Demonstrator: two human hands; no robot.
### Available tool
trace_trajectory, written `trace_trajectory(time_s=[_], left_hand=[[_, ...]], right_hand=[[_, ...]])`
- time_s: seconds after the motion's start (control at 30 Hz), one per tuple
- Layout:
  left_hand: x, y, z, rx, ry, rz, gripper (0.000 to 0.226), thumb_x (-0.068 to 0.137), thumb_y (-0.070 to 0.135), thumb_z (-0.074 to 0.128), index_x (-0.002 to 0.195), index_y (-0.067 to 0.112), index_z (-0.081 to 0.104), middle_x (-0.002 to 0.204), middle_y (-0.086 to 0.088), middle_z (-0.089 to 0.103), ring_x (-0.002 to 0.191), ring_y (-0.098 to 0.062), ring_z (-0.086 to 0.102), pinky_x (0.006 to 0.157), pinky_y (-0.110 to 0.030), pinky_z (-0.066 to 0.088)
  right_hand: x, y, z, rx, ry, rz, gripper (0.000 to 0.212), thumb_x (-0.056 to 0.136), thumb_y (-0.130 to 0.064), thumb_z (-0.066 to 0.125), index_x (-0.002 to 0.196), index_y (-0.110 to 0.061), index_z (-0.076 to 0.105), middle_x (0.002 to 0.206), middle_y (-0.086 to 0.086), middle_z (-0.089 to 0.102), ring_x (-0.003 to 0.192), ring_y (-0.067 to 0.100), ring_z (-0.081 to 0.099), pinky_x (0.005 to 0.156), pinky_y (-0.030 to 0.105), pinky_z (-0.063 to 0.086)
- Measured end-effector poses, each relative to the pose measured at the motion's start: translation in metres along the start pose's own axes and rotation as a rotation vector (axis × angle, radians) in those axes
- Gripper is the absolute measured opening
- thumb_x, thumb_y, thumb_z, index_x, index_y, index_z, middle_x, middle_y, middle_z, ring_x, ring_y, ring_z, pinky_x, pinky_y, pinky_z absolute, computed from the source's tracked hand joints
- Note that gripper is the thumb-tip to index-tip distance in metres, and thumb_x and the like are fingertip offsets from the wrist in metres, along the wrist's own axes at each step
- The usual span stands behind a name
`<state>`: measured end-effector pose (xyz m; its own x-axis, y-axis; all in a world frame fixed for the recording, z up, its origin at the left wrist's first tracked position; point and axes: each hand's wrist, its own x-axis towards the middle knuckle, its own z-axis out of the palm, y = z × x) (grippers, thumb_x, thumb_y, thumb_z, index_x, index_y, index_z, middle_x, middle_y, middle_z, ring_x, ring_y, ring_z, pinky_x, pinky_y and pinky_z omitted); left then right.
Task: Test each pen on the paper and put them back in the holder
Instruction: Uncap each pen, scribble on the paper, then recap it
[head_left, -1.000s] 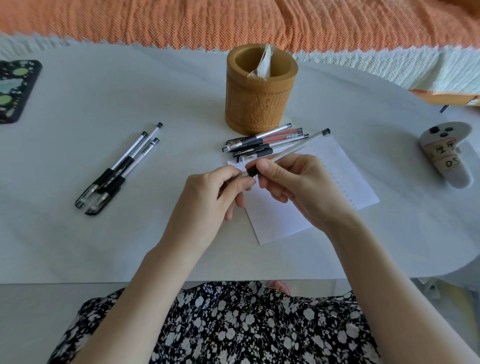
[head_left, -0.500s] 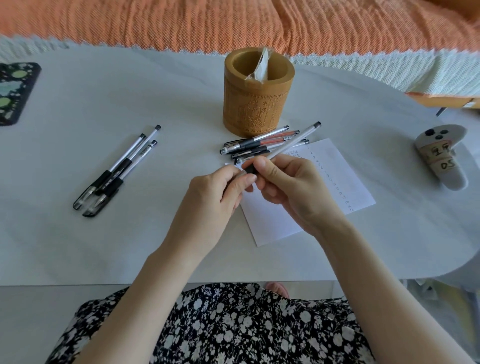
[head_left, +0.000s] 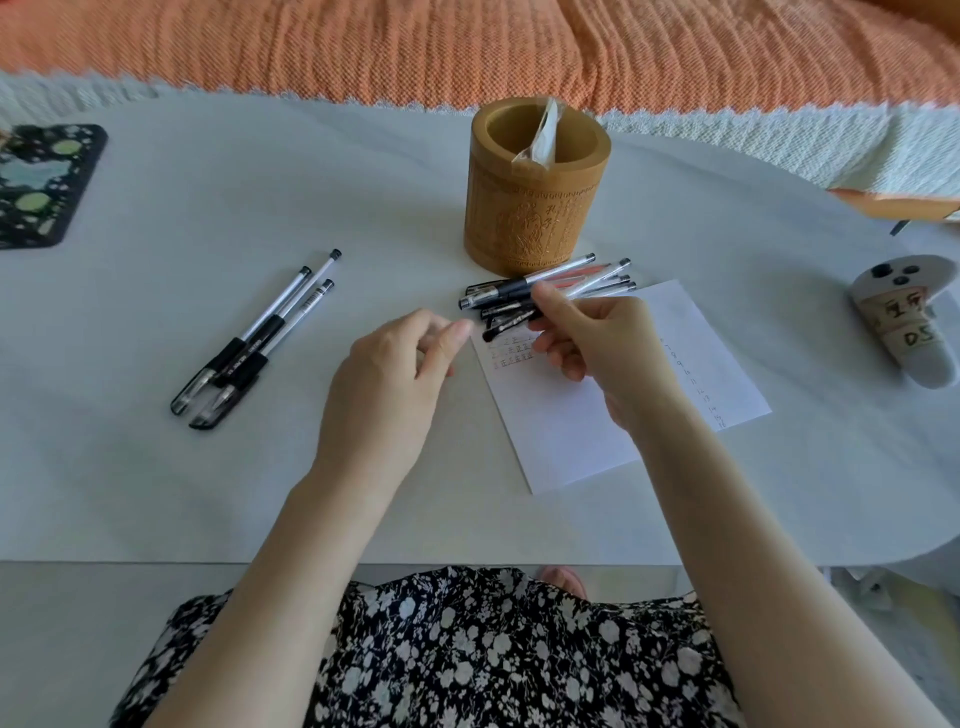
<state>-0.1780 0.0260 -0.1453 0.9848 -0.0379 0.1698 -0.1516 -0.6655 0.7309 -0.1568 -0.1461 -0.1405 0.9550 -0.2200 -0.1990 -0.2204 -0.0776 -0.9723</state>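
Note:
My right hand (head_left: 602, 348) grips a black-grip pen (head_left: 597, 278) over the top of the white paper (head_left: 571, 431). Its dark front end points left and shows no cap. My left hand (head_left: 384, 384) is just left of the paper, thumb against curled forefinger, pinching what seems to be the clear pen cap, mostly hidden. Several more pens (head_left: 498, 296) lie in a pile at the foot of the bamboo holder (head_left: 537, 208). Three capped pens (head_left: 260, 343) lie together further left. Small written marks show on the paper's top left corner and along its right edge.
A folded white wrapper (head_left: 540, 135) sticks out of the holder. A black patterned pad (head_left: 41, 182) lies at the far left. A grey controller (head_left: 904, 332) with handwritten labels sits at the right. An orange blanket (head_left: 467, 47) lies beyond the white table, whose front edge (head_left: 156, 561) is near my lap.
Both hands were together on the pen's front end. Now my left hand has drawn away to the left, and the pen's front end is bare above the paper.

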Motion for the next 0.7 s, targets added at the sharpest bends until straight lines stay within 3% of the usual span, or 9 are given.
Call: trace_trajectory(time_s=[0.23, 0.4, 0.53, 0.7], left_hand=[[0.002, -0.013, -0.012, 0.057, 0.145, -0.010, 0.015, 0.092, 0.022, 0.054, 0.094, 0.017, 0.067, 0.086, 0.003, 0.068, 0.077, -0.017, 0.061, 0.070, -0.036, 0.050], [0.007, -0.026, -0.019, 0.141, 0.241, 0.008, 0.015, 0.089, 0.012, 0.056, 0.099, 0.014, 0.067, 0.096, -0.001, 0.068, 0.090, -0.022, 0.059, 0.081, -0.029, 0.041], [0.010, -0.035, -0.025, 0.280, 0.271, -0.060, 0.021, 0.089, 0.007, 0.054, 0.105, 0.014, 0.066, 0.111, -0.010, 0.059, 0.106, -0.030, 0.049, 0.091, -0.031, 0.033], [0.013, -0.038, -0.028, 0.314, 0.238, -0.120, 0.023, 0.090, 0.005, 0.052, 0.107, 0.012, 0.066, 0.114, -0.013, 0.057, 0.109, -0.032, 0.049, 0.093, -0.036, 0.035]], right_hand=[[0.013, 0.001, 0.004, -0.123, 0.104, -0.016, 0.040, 0.095, -0.031, 0.054, 0.073, -0.001, 0.067, 0.058, 0.009, 0.062, 0.040, 0.009, 0.048, 0.042, 0.019, 0.038], [0.006, 0.001, -0.001, -0.201, 0.072, -0.073, 0.035, 0.096, -0.021, 0.050, 0.068, -0.009, 0.067, 0.058, 0.004, 0.063, 0.046, 0.013, 0.050, 0.042, 0.021, 0.037], [0.000, 0.001, -0.006, -0.233, 0.051, -0.105, 0.032, 0.096, -0.017, 0.049, 0.074, -0.007, 0.069, 0.059, 0.003, 0.064, 0.048, 0.014, 0.051, 0.041, 0.020, 0.038], [-0.002, 0.003, -0.006, -0.239, 0.031, -0.139, 0.033, 0.097, -0.018, 0.049, 0.075, -0.008, 0.071, 0.060, 0.002, 0.066, 0.049, 0.015, 0.052, 0.041, 0.019, 0.037]])
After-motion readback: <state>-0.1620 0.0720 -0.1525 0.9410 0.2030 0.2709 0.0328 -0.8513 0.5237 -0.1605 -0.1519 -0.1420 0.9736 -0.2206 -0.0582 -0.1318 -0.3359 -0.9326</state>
